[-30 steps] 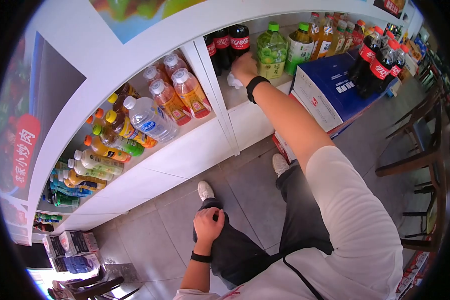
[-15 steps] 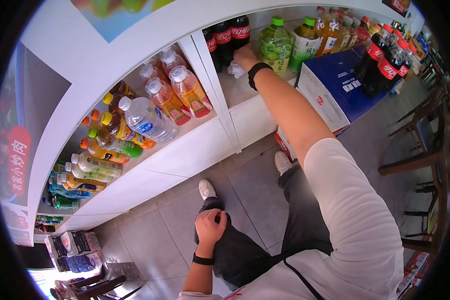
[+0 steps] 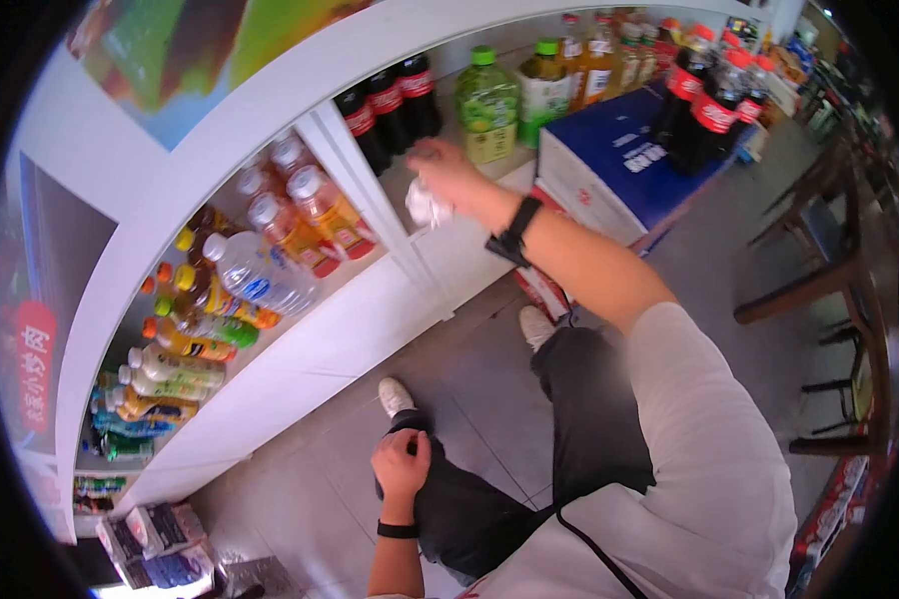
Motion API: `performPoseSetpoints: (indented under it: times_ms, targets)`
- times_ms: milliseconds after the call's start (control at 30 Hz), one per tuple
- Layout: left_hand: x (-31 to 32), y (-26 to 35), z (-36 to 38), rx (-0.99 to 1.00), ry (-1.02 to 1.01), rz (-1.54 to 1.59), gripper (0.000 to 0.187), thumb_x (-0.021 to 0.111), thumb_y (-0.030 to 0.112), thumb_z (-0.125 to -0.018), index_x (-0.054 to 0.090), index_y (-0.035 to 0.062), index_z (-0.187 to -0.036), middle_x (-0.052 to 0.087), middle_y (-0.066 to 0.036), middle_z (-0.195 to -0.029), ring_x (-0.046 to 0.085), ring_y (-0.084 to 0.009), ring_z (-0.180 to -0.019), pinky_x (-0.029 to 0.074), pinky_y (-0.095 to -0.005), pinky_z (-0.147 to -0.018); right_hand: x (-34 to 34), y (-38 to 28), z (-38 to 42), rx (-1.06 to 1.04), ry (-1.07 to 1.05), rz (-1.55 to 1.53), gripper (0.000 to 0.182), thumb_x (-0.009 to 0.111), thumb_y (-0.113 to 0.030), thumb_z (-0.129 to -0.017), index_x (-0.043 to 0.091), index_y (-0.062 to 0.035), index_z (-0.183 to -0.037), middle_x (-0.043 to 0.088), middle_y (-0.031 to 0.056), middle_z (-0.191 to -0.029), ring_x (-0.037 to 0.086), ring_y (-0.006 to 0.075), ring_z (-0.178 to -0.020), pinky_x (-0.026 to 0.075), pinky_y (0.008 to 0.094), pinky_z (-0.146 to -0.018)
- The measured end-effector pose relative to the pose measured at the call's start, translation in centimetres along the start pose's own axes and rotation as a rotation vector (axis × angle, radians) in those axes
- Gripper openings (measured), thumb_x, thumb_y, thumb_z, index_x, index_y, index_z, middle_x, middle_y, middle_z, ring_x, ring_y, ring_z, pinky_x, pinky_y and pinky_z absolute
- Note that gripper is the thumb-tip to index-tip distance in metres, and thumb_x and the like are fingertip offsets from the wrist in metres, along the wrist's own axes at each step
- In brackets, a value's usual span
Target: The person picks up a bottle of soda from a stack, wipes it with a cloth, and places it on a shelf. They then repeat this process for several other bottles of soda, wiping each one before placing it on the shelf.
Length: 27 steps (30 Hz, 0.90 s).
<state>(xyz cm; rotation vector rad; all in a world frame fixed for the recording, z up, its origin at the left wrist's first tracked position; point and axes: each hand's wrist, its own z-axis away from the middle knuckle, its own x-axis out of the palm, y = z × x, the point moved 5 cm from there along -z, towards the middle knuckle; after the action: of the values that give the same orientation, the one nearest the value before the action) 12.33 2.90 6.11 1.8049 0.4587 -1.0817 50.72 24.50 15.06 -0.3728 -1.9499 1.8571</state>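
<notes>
My right hand (image 3: 449, 178) is closed on a crumpled white tissue (image 3: 428, 204) at the front of the lower shelf. Just behind it are dark cola bottles (image 3: 417, 98) with red labels. To its right stands a large green-capped bottle (image 3: 487, 105) with a green fruit label, beside another green-capped bottle (image 3: 545, 90). My left hand (image 3: 402, 463) rests at my knee with its fingers curled; whether anything is inside them is hidden.
Left of the white divider (image 3: 362, 185) are pink-orange drink bottles (image 3: 322, 212), a clear water bottle (image 3: 260, 275) and several other drinks. A blue carton (image 3: 619, 150) carries cola bottles (image 3: 714, 110) on the right. Wooden chairs (image 3: 819, 285) stand farther right.
My right hand has drawn back from the cola bottles toward the shelf's front edge with the tissue. The view has shifted, and my left hand stays at the knee.
</notes>
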Motion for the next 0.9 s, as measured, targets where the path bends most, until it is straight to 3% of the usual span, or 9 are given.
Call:
performPoseSetpoints:
  times_ms: [33,133,200,267,333,433,667,800,900]
  targets:
    - [-0.2,0.2,0.0,-0.003,0.014,0.01,0.015,0.069,0.019,-0.081,0.067,0.0062,-0.075,0.066,-0.01,-0.07,0.063,-0.033,-0.069,0.049,-0.0439,-0.063,-0.9,-3.2,4.7,0.036,-0.056,0.058,0.038,0.071,-0.019,-0.088,0.06,-0.0048,-0.122,0.063,0.0059,-0.102,0.059,0.0157,-0.082,0.053,0.0325,-0.067]
    - [-0.5,0.4,0.4,-0.006,0.008,-0.024,0.016,0.069,0.02,-0.082,0.066,0.0055,-0.074,0.065,-0.011,-0.07,0.063,-0.0342,-0.067,0.049,-0.0439,-0.061,-7.8,-7.5,11.7,-0.209,0.068,0.23,0.039,0.072,-0.018,-0.085,0.06,-0.0027,-0.119,0.064,0.0089,-0.102,0.065,0.0225,-0.083,0.054,0.0355,-0.073]
    - [-0.5,0.3,0.8,-0.012,0.008,-0.033,0.018,0.068,0.021,-0.083,0.067,0.0047,-0.075,0.066,-0.013,-0.071,0.063,-0.0357,-0.065,0.049,-0.0445,-0.06,-14.2,-12.0,13.8,-0.762,0.374,0.59,0.039,0.074,-0.017,-0.084,0.061,-0.0028,-0.117,0.063,0.0086,-0.104,0.063,0.0239,-0.087,0.052,0.0342,-0.08]
    - [-0.3,0.1,0.9,-0.023,0.003,-0.043,0.019,0.068,0.022,-0.084,0.068,0.0043,-0.076,0.066,-0.014,-0.072,0.063,-0.0362,-0.066,0.049,-0.0445,-0.06,-19.7,-17.1,17.0,-0.948,0.648,0.773,0.045,0.077,-0.019,-0.08,0.06,-0.0021,-0.118,0.061,0.0123,-0.106,0.06,0.0263,-0.099,0.049,0.0351,-0.087]
    - [0.2,-0.2,0.8,-0.009,0.015,-0.039,0.019,0.069,0.023,-0.083,0.068,0.005,-0.077,0.067,-0.014,-0.072,0.065,-0.0361,-0.067,0.05,-0.0444,-0.061,-24.4,-20.7,18.8,-0.943,0.928,0.992,0.057,0.08,-0.025,-0.077,0.055,-0.0009,-0.123,0.059,0.0168,-0.109,0.058,0.0311,-0.105,0.048,0.0396,-0.089]
    - [0.2,0.4,0.9,-0.014,-0.001,-0.049,0.019,0.069,0.024,-0.082,0.069,0.0054,-0.077,0.067,-0.014,-0.071,0.065,-0.0353,-0.067,0.051,-0.0438,-0.062,-29.6,-22.1,19.1,-0.814,1.101,1.032,0.08,0.082,-0.04,-0.074,0.045,-0.0008,-0.132,0.054,0.0222,-0.119,0.055,0.0386,-0.109,0.048,0.0455,-0.092]
    - [0.7,0.5,1.3,-0.009,0.007,-0.062,0.019,0.069,0.024,-0.082,0.071,0.0057,-0.077,0.068,-0.013,-0.071,0.066,-0.0336,-0.066,0.052,-0.0425,-0.062,-33.2,-18.3,16.8,-0.48,1.07,1.071,0.083,0.08,-0.05,-0.074,0.044,-0.0023,-0.132,0.055,0.0235,-0.122,0.06,0.0428,-0.107,0.052,0.0481,-0.087]
    - [0.0,1.0,1.4,-0.014,0.016,-0.064,0.02,0.068,0.025,-0.082,0.07,0.0059,-0.077,0.068,-0.012,-0.071,0.066,-0.0337,-0.066,0.052,-0.0433,-0.062,-33.0,-17.6,16.5,-0.43,1.095,1.106,0.076,0.079,-0.046,-0.076,0.047,-0.0014,-0.13,0.057,0.0219,-0.116,0.06,0.0422,-0.105,0.051,0.049,-0.085]
    - [-0.1,0.5,1.5,-0.026,0.009,-0.065,0.022,0.068,0.027,-0.083,0.07,0.0062,-0.077,0.068,-0.012,-0.072,0.066,-0.0341,-0.067,0.052,-0.0442,-0.063,-29.8,-18.1,18.5,-0.628,1.015,1.034,0.073,0.081,-0.039,-0.075,0.05,0.0023,-0.127,0.056,0.0209,-0.114,0.059,0.0403,-0.104,0.05,0.0467,-0.085]
